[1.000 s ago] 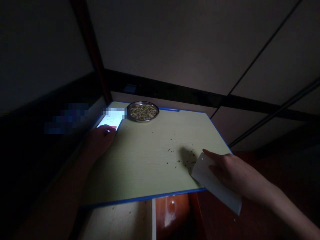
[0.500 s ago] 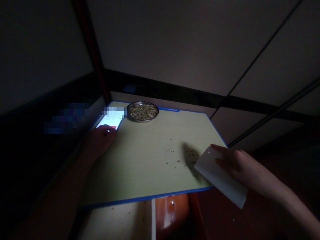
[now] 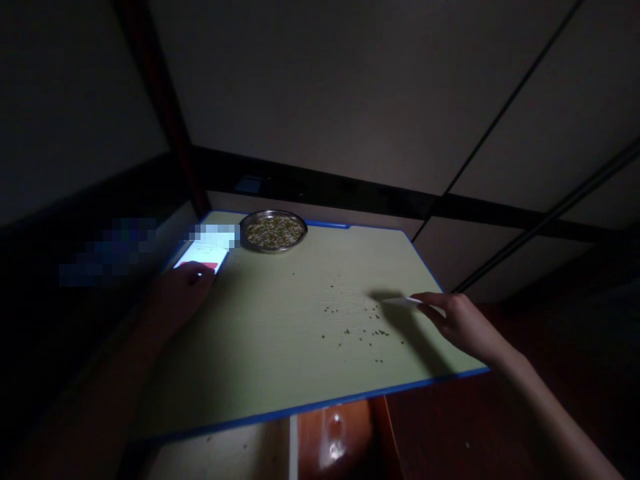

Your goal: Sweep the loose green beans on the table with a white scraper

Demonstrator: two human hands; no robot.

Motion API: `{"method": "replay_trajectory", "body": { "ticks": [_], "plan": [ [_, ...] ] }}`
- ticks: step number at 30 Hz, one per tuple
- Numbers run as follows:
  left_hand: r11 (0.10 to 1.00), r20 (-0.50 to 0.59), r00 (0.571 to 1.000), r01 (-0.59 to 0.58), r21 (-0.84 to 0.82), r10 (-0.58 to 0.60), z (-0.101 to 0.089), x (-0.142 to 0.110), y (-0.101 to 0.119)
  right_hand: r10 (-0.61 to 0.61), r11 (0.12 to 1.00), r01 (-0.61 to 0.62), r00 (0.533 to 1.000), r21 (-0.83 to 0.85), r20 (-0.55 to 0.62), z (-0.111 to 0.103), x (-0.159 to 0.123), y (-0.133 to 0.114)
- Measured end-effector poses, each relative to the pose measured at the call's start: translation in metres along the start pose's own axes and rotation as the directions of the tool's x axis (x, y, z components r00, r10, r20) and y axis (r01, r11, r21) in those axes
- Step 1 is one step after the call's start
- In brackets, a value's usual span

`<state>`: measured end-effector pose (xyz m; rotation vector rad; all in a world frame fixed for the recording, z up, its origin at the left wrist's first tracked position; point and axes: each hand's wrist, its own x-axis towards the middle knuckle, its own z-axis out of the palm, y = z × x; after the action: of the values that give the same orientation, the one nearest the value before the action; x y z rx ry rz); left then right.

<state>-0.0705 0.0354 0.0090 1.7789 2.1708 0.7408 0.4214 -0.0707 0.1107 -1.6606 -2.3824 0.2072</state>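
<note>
My right hand [image 3: 457, 320] is closed on a thin white card [image 3: 400, 302], pinched between thumb and fingers and seen nearly edge-on above the right side of the board. Below and to the left of the card, several small dark green beans or seeds [image 3: 380, 333] lie scattered on the pale green board [image 3: 260, 347]. My left hand [image 3: 187, 287] is closed at the near end of a phone [image 3: 203, 257] with a lit screen, at the board's left edge. Its fingers are partly in shadow.
A round metal plate [image 3: 274, 250] with a layer of green and whitish bits stands at the board's back edge. Blue trim [image 3: 300, 413] runs along the board's front. Underneath are a pale surface with specks [image 3: 220, 453] and a shiny orange-brown object [image 3: 333, 433]. Cabinet panels [image 3: 310, 100] rise behind.
My right hand has turned the white card from broadside to nearly edge-on and brought it further over the board. The left hand stays at the phone. The view has shifted slightly.
</note>
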Motion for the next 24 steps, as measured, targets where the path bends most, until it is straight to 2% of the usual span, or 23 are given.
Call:
{"method": "replay_trajectory", "body": {
  "ticks": [9, 24],
  "plan": [
    [1.0, 0.004, 1.0, 0.008, 0.027, -0.008, 0.0, 0.0, 0.0, -0.022, 0.997, 0.019, 0.999, 0.074, 0.035, 0.004, -0.018, -0.002],
    [0.999, 0.038, 0.999, 0.035, 0.029, -0.036, -0.002, -0.001, 0.004, -0.022, 0.997, 0.019, 0.999, 0.078, 0.04, -0.003, -0.013, -0.023]
  ]
}}
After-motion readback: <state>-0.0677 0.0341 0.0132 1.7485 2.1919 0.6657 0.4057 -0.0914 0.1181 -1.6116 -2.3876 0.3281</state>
